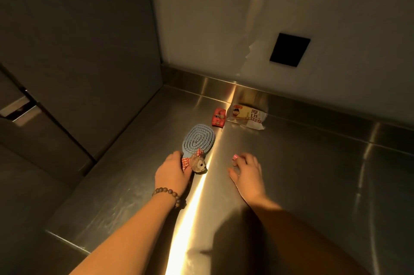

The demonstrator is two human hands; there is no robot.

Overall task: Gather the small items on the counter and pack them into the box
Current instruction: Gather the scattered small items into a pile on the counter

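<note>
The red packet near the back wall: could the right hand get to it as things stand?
Probably yes. The steel counter between the right hand and the red packet lies bare, though the fingers seem to hold a small pink thing.

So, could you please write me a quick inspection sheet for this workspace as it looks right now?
Surface: steel counter, glossy, streaked by glare.
Job's things: blue hairbrush with plush charm at its handle; red packet and wrapped bread lie near the back wall; small pink item at the right fingertips. No box in view.
Clutter: nothing seen.
Grippers: left hand wraps the brush handle; right hand curls over the pink item, grip unclear.
Cables: nothing seen.
Surroundings: dark cabinet on the left, pale wall with black square panel.
</note>
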